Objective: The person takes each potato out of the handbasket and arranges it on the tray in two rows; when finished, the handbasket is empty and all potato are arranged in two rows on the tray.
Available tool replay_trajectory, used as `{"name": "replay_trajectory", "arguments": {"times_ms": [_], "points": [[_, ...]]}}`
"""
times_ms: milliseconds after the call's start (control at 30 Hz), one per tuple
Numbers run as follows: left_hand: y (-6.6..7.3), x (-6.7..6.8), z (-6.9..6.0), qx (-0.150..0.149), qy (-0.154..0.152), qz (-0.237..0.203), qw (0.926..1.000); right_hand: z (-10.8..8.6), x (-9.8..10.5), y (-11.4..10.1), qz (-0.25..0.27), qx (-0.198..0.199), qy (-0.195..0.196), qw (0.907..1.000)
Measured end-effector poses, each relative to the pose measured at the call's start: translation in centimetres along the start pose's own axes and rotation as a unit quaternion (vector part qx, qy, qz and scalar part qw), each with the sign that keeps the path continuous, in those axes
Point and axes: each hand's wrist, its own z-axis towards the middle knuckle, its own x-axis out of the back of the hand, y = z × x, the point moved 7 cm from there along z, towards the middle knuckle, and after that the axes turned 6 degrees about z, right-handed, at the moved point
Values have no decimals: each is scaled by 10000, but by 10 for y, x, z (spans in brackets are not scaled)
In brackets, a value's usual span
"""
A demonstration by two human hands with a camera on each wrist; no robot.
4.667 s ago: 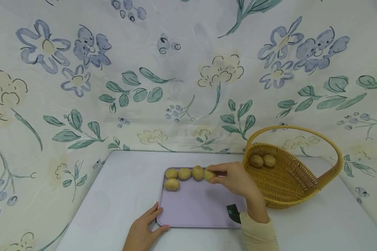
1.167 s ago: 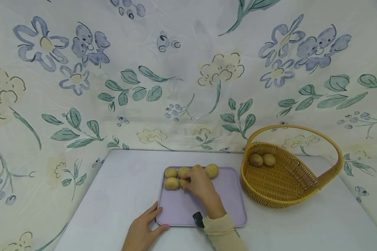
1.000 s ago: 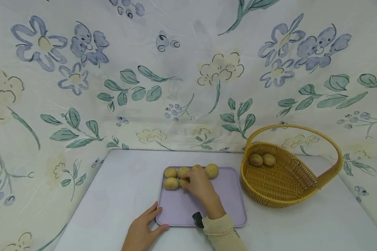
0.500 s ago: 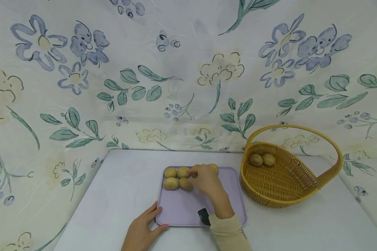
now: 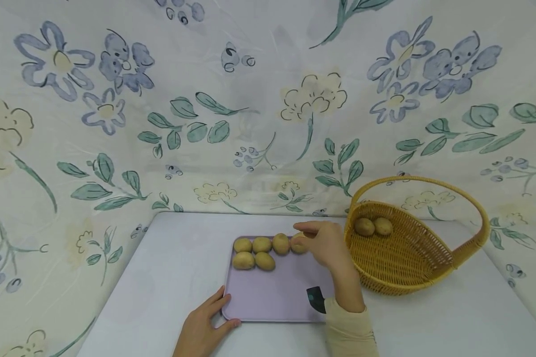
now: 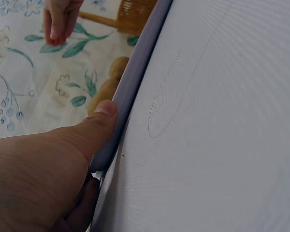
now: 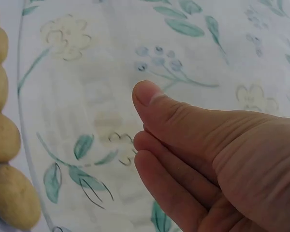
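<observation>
My left hand [image 5: 203, 322] holds the near left corner of a lilac tray [image 5: 272, 297]. In the left wrist view its thumb [image 6: 99, 123] presses along the tray's rim. Several potatoes [image 5: 265, 261] lie on the tray, a row along the far edge and two in front of its left end. My right hand [image 5: 330, 248] is above the tray's far right, partly covering the last potato [image 5: 299, 243] of that row. The right wrist view shows that hand [image 7: 198, 159] with nothing held, thumb apart from loosely bent fingers.
A tan wicker basket [image 5: 406, 258] with a tall arched handle stands right of the tray. Two potatoes [image 5: 383, 226] lie inside at its far left. A floral cloth [image 5: 259, 124] hangs behind the white table [image 5: 178, 258]. A dark wrist device [image 5: 316, 299] is on my right sleeve.
My right hand has let go of a potato in the second row and moved right and up toward the basket. Earlier it held the far row's last potato. The left hand has stayed put.
</observation>
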Motion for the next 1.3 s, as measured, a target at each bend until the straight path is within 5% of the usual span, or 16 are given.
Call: {"name": "replay_trajectory", "arguments": {"times_ms": [267,467,833,1300], "points": [[2,0,2,52,-58,-14,10000,-3,41,8,-128,56,400,9991],[1,0,1,-12,3,58,10000,-3,67,26,-144,-440,293,9985],[2,4,1,18,10,-22,10000,1,125,57,-529,-637,47,9966],[2,1,0,176,-149,-8,9997,33,163,84,-918,-85,-538,9943]]}}
